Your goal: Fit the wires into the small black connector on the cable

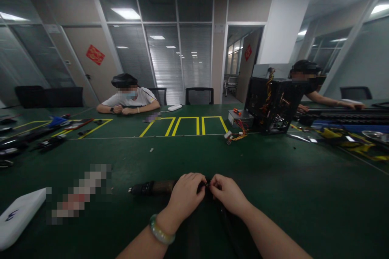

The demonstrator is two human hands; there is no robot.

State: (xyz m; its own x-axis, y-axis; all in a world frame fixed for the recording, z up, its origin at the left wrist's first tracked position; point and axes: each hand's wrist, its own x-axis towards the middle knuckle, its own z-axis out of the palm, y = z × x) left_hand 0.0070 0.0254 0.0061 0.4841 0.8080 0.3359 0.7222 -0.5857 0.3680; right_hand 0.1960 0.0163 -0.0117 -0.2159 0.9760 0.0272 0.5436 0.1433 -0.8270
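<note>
Along near edge of dark green bench mat (306, 198), one small black fitting (208, 186) is pinched between two bare hands, both closed on it: left hand (186, 199), right hand (228, 194). One black-and-brown cylindrical tool (153, 187) is laid behind left hand. One jade bangle (162, 229) is worn on left wrist. One open black computer case (272, 105) is seen well ahead.

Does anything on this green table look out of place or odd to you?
The open black computer case stands out: its insides are exposed, and yellow and red wires trail loose onto the green mat beside a metal box. It looks partly taken apart.
</note>
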